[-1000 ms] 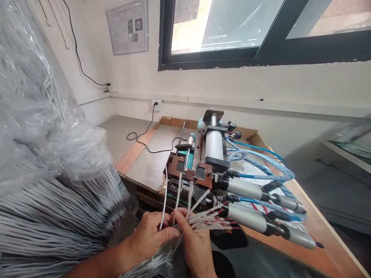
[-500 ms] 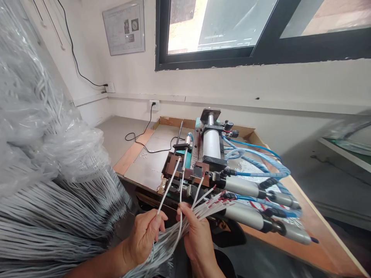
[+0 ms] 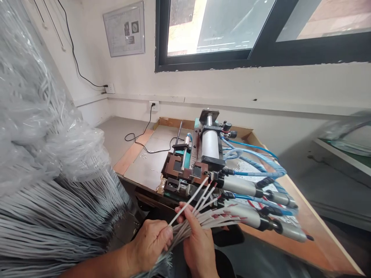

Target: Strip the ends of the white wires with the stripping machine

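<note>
- In the head view, we are seeing our left hand (image 3: 152, 243) closing its thumb and bent fingers on one white cable (image 3: 189, 201), while our right hand (image 3: 198, 245) is wrapping around a bundle of white cables (image 3: 216, 221).
- The single cable is slanting up from the left fist, passing right beside the right fingertips; its free end is lying near the front of the pneumatic machine (image 3: 199, 170), though we cannot be sure whether it is touching.
- The bundle is fanning out rightward below the machine, in front of the table (image 3: 327, 251), with red inner wires (image 3: 242, 218) showing at several ends.
- We are judging each cable to be light and springy: it is holding fairly straight over a short length, but would probably be bending if gripped far from its tip.
- The smooth jackets are likely sliding against one another, so we are favouring a firm thumb pinch for one cable and a full palm wrap for the bundle.
- We are treating the thin red ends as the delicate part, taking hold on the white jacket well behind them.
</note>
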Action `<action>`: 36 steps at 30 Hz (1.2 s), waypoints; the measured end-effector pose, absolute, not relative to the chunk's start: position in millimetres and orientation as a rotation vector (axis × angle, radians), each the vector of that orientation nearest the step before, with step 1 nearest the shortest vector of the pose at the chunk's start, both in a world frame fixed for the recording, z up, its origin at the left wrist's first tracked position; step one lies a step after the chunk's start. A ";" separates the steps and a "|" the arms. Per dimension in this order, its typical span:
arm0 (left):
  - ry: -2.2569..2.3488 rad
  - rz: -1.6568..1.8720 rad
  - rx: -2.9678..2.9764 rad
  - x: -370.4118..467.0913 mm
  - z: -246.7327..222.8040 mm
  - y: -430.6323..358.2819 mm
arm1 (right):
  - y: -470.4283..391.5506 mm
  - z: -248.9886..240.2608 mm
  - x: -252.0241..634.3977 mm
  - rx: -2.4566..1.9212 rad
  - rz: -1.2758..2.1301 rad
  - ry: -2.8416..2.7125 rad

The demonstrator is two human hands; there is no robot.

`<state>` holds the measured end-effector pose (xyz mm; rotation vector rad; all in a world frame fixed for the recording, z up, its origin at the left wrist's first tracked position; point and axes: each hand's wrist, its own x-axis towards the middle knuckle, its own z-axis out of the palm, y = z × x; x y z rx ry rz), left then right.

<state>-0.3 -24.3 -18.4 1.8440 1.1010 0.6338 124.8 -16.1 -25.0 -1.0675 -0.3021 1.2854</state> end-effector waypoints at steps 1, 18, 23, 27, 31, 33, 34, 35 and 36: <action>1.101 0.649 1.798 -0.1 -19.6 -24.7 | -17.0 -24.7 124.7 -1.069 1.277 -0.340; 0.952 0.514 1.999 4.5 -12.8 -23.0 | -8.5 -18.7 128.7 -1.200 1.381 -0.479; 0.995 0.494 2.113 4.5 -14.9 -22.7 | -5.6 -19.5 127.4 -1.187 1.400 -0.451; 1.073 0.488 2.192 1.1 -18.5 -21.1 | -7.5 -20.3 129.4 -1.162 1.388 -0.477; 1.182 0.645 2.060 -1.4 -16.7 -19.9 | -16.4 -24.6 133.7 -1.074 1.412 -0.542; 1.165 0.721 1.950 0.0 -15.6 -19.6 | -22.4 -26.7 135.0 -1.020 1.435 -0.580; 1.114 0.730 1.903 1.5 -15.8 -19.4 | -25.3 -27.3 135.2 -0.995 1.451 -0.597; 1.042 0.723 1.856 3.6 -16.9 -19.3 | -28.0 -27.5 135.1 -0.974 1.469 -0.611; 0.969 0.707 1.799 6.1 -18.9 -19.1 | -30.4 -27.5 134.8 -0.954 1.486 -0.617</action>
